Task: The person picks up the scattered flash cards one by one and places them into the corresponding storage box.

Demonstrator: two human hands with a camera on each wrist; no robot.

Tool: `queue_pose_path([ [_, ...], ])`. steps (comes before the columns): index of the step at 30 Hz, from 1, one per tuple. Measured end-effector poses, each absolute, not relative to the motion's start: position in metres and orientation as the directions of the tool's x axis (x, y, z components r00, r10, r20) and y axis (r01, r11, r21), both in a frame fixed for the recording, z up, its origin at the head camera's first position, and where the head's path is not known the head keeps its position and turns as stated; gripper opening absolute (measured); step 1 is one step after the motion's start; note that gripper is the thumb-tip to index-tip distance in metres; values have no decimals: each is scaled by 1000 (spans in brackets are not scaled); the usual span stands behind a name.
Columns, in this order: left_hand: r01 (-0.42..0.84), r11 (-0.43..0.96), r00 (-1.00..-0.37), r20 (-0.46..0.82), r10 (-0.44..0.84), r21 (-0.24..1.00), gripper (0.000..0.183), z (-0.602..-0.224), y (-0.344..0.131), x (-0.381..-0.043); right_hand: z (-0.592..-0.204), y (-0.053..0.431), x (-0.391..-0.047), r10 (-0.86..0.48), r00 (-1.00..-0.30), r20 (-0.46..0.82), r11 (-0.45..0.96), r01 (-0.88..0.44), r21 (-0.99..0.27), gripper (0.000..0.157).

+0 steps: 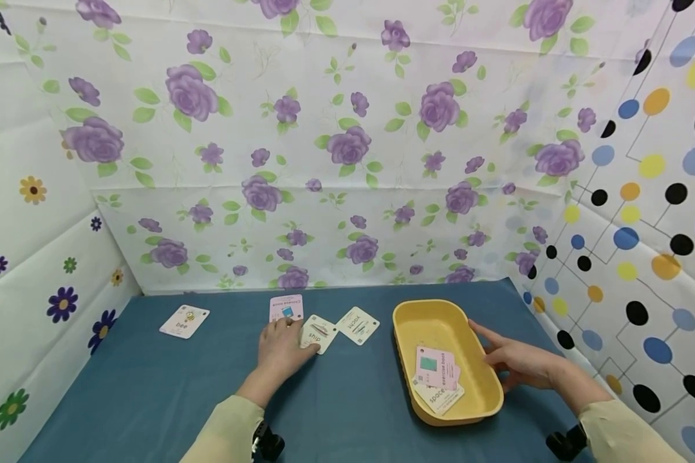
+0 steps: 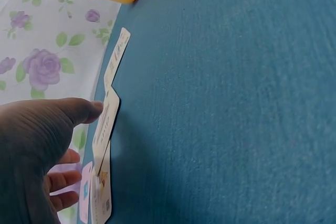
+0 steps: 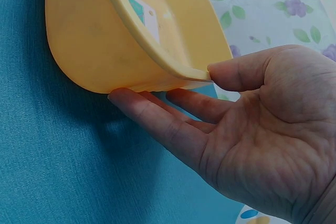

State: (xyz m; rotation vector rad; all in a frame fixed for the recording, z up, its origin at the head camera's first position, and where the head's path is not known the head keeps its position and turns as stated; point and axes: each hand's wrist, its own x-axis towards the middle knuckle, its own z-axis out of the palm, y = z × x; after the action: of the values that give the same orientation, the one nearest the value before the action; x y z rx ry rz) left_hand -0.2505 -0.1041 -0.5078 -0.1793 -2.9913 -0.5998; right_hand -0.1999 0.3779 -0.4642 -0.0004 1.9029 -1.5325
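My left hand (image 1: 280,347) reaches over a few picture cards, its thumb beside the "ship" card (image 1: 318,334) and its fingers over the pink "Chinese book" card (image 1: 286,307). In the left wrist view the thumb is extended above the ship card (image 2: 106,124), and another card (image 2: 104,187) lies partly under it. The "yacht" card (image 1: 358,325) touches the ship card's corner. With my right hand (image 1: 518,361) I hold the right side of a yellow plastic basket (image 3: 79,40), thumb at the rim and fingers below. A pink "exercise book" card (image 1: 434,368) lies inside over a "space" card (image 1: 440,400).
A "bee" card (image 1: 184,321) lies apart on the left of the blue tablecloth (image 1: 150,399). Behind the table hangs a flowered cloth (image 1: 324,225). A dotted cloth (image 1: 643,270) closes off the right side, and a daisy-patterned cloth (image 1: 40,257) the left.
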Motion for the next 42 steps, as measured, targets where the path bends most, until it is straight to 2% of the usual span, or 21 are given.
queue_pose_path([
  [8,123,938,-989,123,88,325,75,-514,-99,-253,-464,379,-201,-405,-765,-501,299,407,-863,90],
  [17,123,936,-987,139,81,329,79,-516,-97,-254,-463,379,-201,-399,-766,-505,304,409,-861,90],
  [42,93,949,-990,132,54,303,78,-519,-96,-252,-463,376,-199,-390,-771,-504,299,412,-861,89],
])
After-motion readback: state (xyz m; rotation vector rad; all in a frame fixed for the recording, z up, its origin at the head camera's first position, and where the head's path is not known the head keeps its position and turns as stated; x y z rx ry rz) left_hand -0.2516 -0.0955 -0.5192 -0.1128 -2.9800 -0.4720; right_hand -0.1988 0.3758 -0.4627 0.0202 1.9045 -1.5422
